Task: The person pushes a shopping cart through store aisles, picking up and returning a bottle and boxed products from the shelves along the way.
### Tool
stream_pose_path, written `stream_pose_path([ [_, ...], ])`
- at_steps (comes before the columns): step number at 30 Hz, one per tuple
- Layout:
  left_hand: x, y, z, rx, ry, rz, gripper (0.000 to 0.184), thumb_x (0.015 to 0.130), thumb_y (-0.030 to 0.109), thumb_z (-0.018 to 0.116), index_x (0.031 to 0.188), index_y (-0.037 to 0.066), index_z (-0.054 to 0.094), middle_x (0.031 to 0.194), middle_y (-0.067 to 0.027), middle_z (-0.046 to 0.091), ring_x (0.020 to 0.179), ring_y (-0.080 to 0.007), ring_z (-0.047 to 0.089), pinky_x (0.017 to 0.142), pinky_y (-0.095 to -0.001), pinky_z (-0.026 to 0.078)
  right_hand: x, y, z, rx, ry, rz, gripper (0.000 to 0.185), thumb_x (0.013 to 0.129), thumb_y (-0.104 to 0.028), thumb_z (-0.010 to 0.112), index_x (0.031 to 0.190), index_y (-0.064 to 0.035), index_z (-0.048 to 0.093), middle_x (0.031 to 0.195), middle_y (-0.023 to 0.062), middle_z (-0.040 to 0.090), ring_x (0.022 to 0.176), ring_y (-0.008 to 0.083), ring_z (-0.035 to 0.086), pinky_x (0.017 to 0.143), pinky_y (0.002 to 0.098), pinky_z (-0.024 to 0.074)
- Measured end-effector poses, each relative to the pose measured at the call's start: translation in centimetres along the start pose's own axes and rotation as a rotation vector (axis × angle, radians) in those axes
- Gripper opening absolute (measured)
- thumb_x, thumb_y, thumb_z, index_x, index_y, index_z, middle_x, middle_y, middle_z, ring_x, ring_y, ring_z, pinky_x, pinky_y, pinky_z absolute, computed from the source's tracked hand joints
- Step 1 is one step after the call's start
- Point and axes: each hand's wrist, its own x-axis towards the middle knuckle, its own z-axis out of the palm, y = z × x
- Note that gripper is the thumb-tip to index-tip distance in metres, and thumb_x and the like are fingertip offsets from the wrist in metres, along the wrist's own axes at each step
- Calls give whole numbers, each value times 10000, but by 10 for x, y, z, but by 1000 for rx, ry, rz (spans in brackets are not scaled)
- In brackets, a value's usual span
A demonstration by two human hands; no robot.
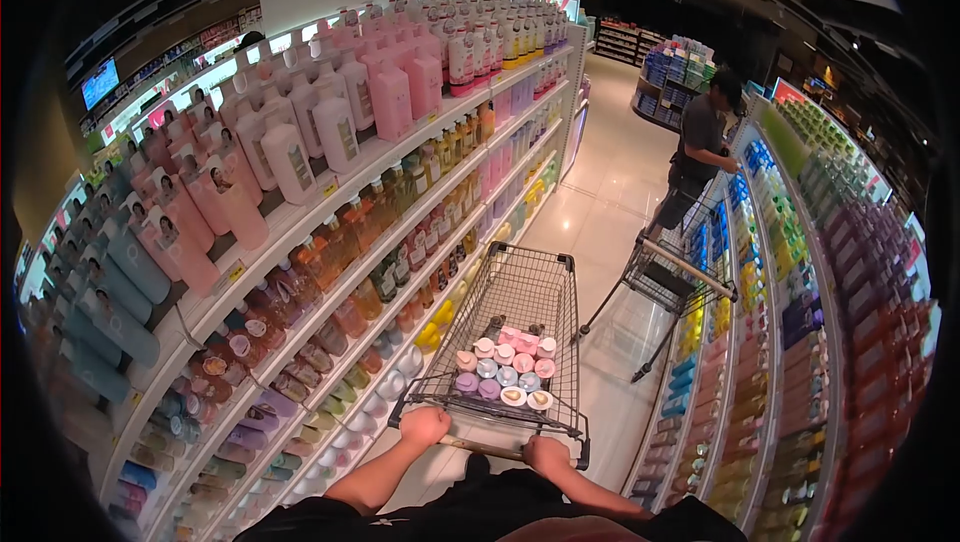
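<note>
My left hand (426,426) is closed round the left end of the handle of a wire shopping cart (530,287). My right hand (548,455) grips the same handle (485,448) near its right end. Inside the basket, several pump bottles (508,376) in pink, lilac and pale blue stand grouped at the end nearest me. Two white-topped containers (525,398) sit closest to the handle. The far part of the basket shows bare wire mesh.
A long shelf of bottles (400,202) runs close along the left. Ahead on the right stands another cart (680,272), beside a person (700,147) reaching toward the right shelf (770,342). The tiled aisle (605,147) leads to a display stand (675,77).
</note>
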Motion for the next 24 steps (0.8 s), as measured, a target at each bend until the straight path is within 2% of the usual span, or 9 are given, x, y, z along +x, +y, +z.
stream_pose_path([
  [4,-56,1,20,-27,42,-33,416,957,417,519,945,127,818,966,-165,807,910,-408,777,831,-549,614,-42,22,18,77,83,-83,411,1002,-363,493,1039,-108,813,1018,220,802,1001,443,769,907,570,607],
  [8,-120,6,39,-68,83,-63,411,974,422,530,925,121,806,952,-163,803,883,-406,774,815,-550,613,-80,44,36,13,74,-142,400,1002,-362,500,1029,-105,805,985,217,800,966,442,767,875,588,603],
  [13,-194,9,65,-108,156,-107,396,984,431,557,899,116,781,922,-159,797,855,-400,774,782,-549,614,-134,58,51,-9,186,-212,312,984,-307,554,951,-91,777,906,218,785,878,449,759,817,591,603],
  [16,-234,14,76,-126,154,-159,383,977,422,561,901,119,783,923,-155,798,861,-397,775,778,-551,612,-160,71,60,-39,162,-253,336,994,-334,544,974,-90,774,924,203,793,893,438,764,820,585,599],
  [20,-287,24,92,-132,143,-210,364,972,409,566,907,128,788,909,-154,796,849,-402,772,757,-541,617,-189,92,76,-22,210,-353,277,978,-274,571,914,-84,763,884,223,776,859,446,756,789,590,601],
  [24,-334,35,112,-134,118,-275,373,978,401,561,915,112,788,942,-162,798,870,-401,771,776,-553,614,-218,109,86,-22,177,-372,264,971,-269,580,902,-82,753,880,213,773,857,442,753,778,596,590],
])
